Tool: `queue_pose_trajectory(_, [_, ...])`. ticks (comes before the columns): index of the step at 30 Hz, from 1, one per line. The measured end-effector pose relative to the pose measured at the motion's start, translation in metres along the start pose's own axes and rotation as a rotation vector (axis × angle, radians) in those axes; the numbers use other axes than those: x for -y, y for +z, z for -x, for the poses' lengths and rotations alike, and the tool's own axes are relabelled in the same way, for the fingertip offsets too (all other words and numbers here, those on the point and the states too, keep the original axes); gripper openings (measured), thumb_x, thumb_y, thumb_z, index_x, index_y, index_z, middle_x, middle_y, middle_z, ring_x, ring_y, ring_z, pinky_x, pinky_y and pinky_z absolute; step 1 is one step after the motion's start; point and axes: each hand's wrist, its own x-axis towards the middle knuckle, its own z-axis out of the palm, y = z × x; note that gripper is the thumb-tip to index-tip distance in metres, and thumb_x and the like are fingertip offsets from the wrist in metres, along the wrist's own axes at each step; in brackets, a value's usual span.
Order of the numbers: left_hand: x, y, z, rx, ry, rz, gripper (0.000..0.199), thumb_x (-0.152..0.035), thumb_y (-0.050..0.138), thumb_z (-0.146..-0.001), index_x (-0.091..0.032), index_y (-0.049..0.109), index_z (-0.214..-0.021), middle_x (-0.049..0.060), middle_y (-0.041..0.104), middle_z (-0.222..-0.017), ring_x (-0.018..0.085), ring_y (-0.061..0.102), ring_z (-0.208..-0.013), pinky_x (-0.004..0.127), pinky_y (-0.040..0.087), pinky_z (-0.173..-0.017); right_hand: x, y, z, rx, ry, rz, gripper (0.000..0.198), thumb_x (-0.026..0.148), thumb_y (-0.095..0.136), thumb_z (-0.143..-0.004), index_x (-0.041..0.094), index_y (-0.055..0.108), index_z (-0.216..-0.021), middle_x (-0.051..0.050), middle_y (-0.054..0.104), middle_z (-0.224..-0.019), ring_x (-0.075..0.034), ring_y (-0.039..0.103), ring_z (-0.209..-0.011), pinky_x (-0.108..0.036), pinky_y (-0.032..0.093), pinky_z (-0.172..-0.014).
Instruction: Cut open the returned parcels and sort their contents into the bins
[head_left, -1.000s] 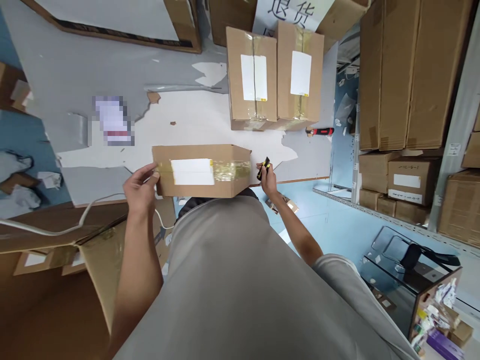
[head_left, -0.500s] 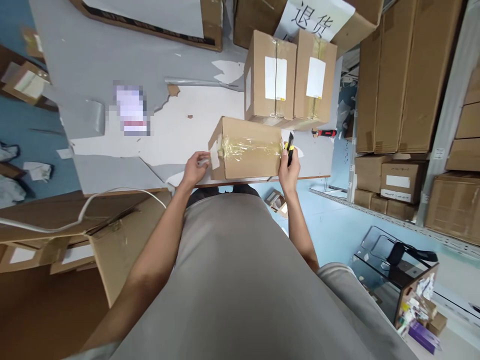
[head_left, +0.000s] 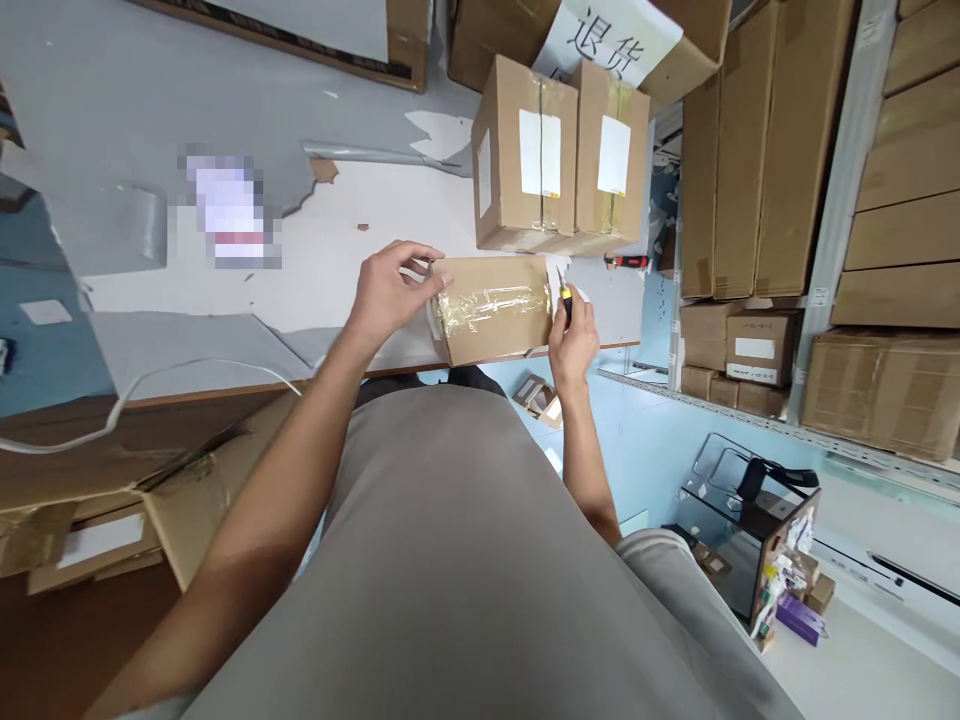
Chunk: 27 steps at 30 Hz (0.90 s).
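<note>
Lying at the front edge of the table is a cardboard box (head_left: 495, 335) with shiny clear-yellow tape along its top. My left hand (head_left: 390, 287) grips its far left corner, the thumb over the top edge and the fingers bent past the corner. My right hand (head_left: 574, 345) is closed around a yellow-and-black utility knife (head_left: 566, 303), which points away from me beside the box's right end. That hand's fingers are close to the box's right side. A scrap of white paper (head_left: 556, 268) lies near the knife's tip.
Two taped boxes with white labels (head_left: 540, 150) stand just behind. A red-and-black tool (head_left: 627, 262) lies to their right. A blurred-out pale item (head_left: 229, 205) is at left. A white cable (head_left: 112, 415) crosses a large open carton (head_left: 217, 490). Shelves of boxes (head_left: 877, 390) line the right.
My left hand has moved from the box's left side up to its far left corner. The box is turned slightly. The knife stays in my right hand, and the view has shifted right.
</note>
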Motion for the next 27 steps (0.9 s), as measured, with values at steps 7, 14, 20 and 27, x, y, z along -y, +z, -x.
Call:
queue_pose_trajectory(7, [0.007,-0.001,-0.008,0.027,-0.033,0.028,0.029,-0.034,0.097,-0.087,-0.021,0.085,-0.110,0.007,0.084,-0.113,0.022,0.077,-0.095,0.036,0.071,-0.090,0.085,-0.009,0.049,0.261,0.069,-0.338,0.061,0.045,0.042,-0.127,0.029,0.046,-0.186,-0.010,0.089,-0.130,-0.027,0.089,-0.101,-0.042,0.071,-0.103])
queue_pose_trajectory(14, [0.009,0.000,-0.010,0.049,-0.047,0.048,0.027,-0.030,0.095,-0.087,-0.021,0.086,-0.111,0.007,0.085,-0.116,0.022,0.078,-0.095,0.037,0.072,-0.092,0.142,-0.017,0.043,0.441,0.082,-0.233,0.060,0.034,0.050,-0.126,0.028,0.050,-0.186,-0.008,0.093,-0.117,-0.031,0.090,-0.105,-0.040,0.066,-0.105])
queue_pose_trajectory(20, [0.011,0.002,-0.009,0.054,-0.038,0.070,0.027,-0.029,0.091,-0.090,-0.020,0.085,-0.115,0.008,0.083,-0.119,0.024,0.079,-0.101,0.043,0.073,-0.099,0.164,-0.028,0.031,0.520,0.086,0.041,0.062,0.034,0.043,-0.126,0.027,0.046,-0.188,-0.014,0.091,-0.130,-0.037,0.086,-0.123,-0.047,0.064,-0.108])
queue_pose_trajectory(27, [0.011,0.007,-0.005,0.018,-0.055,0.067,0.024,-0.033,0.087,-0.093,-0.022,0.083,-0.114,0.007,0.082,-0.120,0.024,0.078,-0.103,0.040,0.073,-0.100,0.190,-0.038,0.034,0.633,0.113,0.209,0.065,0.021,0.048,-0.120,0.020,0.048,-0.185,-0.022,0.088,-0.129,-0.038,0.087,-0.120,-0.048,0.067,-0.104])
